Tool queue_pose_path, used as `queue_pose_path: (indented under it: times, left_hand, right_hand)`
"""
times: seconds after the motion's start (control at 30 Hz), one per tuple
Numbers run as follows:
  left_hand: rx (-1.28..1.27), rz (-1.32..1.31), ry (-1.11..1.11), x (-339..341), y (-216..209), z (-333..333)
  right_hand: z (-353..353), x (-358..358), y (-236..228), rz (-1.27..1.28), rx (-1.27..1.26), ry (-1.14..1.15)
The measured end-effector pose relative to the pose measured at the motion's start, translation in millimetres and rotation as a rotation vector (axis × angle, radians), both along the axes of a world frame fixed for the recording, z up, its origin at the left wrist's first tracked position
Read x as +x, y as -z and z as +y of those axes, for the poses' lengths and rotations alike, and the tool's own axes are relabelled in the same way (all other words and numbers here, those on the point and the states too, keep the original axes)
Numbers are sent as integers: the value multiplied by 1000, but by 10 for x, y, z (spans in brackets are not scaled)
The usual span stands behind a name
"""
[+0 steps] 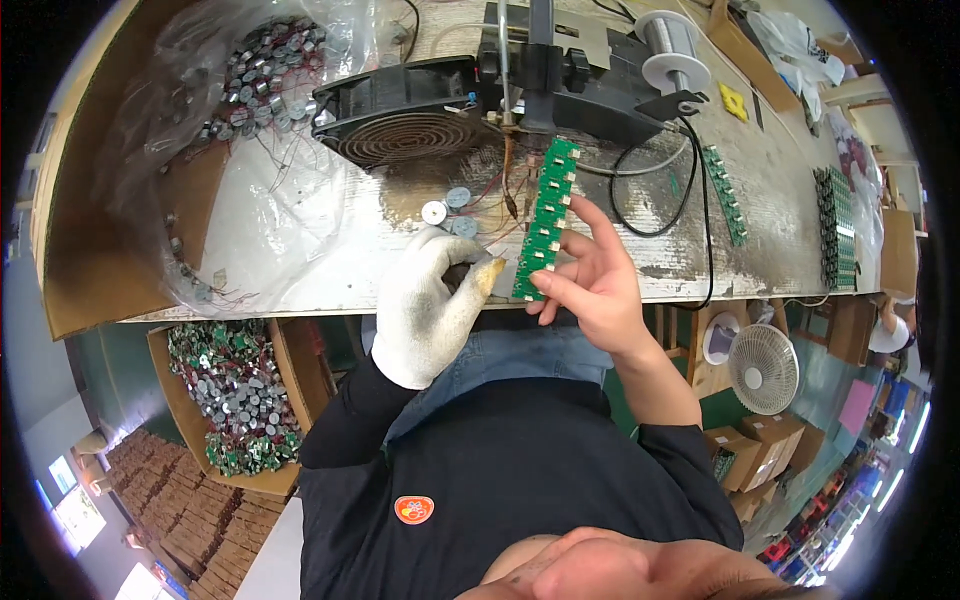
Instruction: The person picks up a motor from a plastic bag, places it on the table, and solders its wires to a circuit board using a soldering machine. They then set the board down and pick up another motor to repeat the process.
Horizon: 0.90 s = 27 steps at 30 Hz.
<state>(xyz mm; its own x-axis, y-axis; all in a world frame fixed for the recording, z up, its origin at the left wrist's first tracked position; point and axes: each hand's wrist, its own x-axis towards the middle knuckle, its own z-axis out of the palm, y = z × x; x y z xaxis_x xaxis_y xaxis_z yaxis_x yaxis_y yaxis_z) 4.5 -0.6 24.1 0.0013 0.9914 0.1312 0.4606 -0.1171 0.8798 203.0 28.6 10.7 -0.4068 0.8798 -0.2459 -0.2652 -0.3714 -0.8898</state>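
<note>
My right hand is bare and grips a long green circuit board strip near its lower end, thumb in front and fingers behind. Small pale components line the strip's right edge. My left hand, in a white glove with a yellowed thumb tip, is closed in a pinch beside the strip. Thin reddish wires show at its fingertips; anything inside the palm is hidden. Just beyond the glove lie a few small round motors with wires. A soldering tip points down at the strip's left.
A black fan and a solder spool stand behind. A plastic bag of motors lies left. More green strips and a stacked row of boards are right. A cardboard box of wired parts stands below the table edge.
</note>
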Motion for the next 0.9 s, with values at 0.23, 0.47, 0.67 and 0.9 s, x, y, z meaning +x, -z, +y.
queue_pose_path:
  times: [0.23,0.47,0.67,0.9]
  left_hand:
    - [-438,-510,-99,155,-55,68]
    - [-396,-510,-44,116,77,133]
    - [-404,-533,-73,126,41,167]
    - [-483,-476,-25,84,8,173]
  right_hand:
    - [19,4,3,27,1,-3]
    - [29,-12,1,36,18,1]
    - [44,-21,17,55,23,25]
    - [47,-26,-21,62,33,23]
